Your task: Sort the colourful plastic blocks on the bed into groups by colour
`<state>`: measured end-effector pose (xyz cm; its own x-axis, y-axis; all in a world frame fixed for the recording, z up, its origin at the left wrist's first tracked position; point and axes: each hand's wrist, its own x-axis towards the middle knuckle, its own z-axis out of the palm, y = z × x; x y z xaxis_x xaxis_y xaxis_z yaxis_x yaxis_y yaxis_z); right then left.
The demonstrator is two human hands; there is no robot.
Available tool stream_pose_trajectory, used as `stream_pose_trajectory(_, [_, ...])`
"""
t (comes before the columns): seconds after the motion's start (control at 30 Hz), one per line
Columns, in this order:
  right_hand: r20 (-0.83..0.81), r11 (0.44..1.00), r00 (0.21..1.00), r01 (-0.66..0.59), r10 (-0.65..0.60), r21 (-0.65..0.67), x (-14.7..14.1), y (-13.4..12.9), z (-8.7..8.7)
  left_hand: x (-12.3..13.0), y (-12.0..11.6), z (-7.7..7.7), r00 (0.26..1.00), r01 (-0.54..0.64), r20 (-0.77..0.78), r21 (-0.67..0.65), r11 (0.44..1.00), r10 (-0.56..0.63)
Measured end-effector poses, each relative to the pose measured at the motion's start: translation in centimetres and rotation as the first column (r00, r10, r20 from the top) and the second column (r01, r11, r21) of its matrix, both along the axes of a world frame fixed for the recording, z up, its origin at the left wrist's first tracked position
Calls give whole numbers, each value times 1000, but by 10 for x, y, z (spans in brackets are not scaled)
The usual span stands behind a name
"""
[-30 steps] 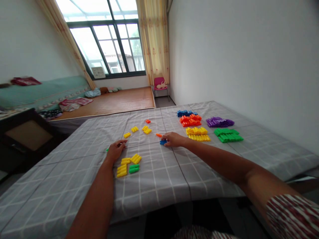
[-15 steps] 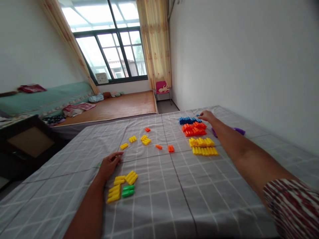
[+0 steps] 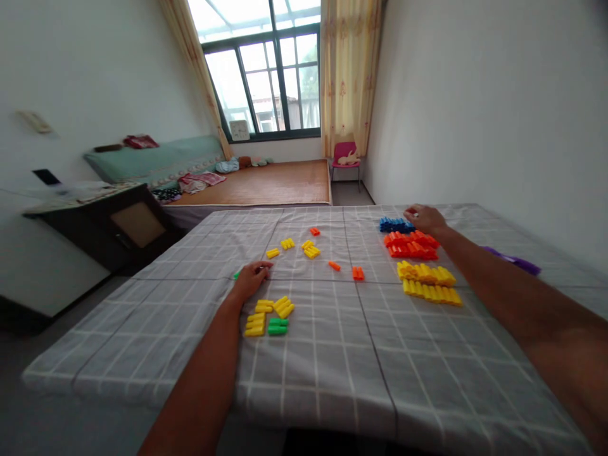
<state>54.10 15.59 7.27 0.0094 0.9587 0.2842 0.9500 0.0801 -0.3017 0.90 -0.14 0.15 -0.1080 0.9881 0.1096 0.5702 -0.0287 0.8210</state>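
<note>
My left hand lies on the grey checked cloth, fingers loosely stretched and apart, with nothing visible in it. A green piece shows partly behind it. Nearer me are short ribbed yellow plastic pieces and a green pair. My right hand is at the right end of a row of blue plastic pieces. Its fingers are curled together, and what they hold is hidden. In front of that row lie stacked orange pieces and two rows of yellow pieces.
Loose yellow pieces and orange pieces lie mid-table. A purple object sits beyond my right forearm. Behind the covered table are a bed, a dark cabinet and a pink chair. A wall stands at right.
The view has swung left and drawn back, so everything sits further right. A blue piece seen earlier at my right fingertips is no longer distinct; those fingers are now against the blue row.
</note>
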Motion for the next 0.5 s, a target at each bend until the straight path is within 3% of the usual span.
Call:
stream_pose_trajectory(0.1, [-2, 949, 949, -314, 314, 39, -72, -35, 5, 4, 0, -1, 999, 1, 52, 43, 999, -3])
stream_pose_trajectory(0.23, [-11, 785, 788, -615, 616, -76, -167, -98, -12, 6, 0, 12, 960, -128, 271, 192, 973, 73])
stream_pose_trajectory(0.33, [-8, 645, 657, -743, 754, -181, -212, -138, -29, -1, 0, 33, 924, -248, 343, 199, 948, 170])
stream_pose_trajectory(0.4, [19, 583, 593, -785, 805, -208, -226, -155, -36, -7, -3, 50, 956, -176, 262, 141, 974, 134])
stream_pose_trajectory(0.5, [57, 558, 560, -803, 826, -209, -228, -164, -39, -13, -17, 74, 992, 88, 92, 13, 996, -88])
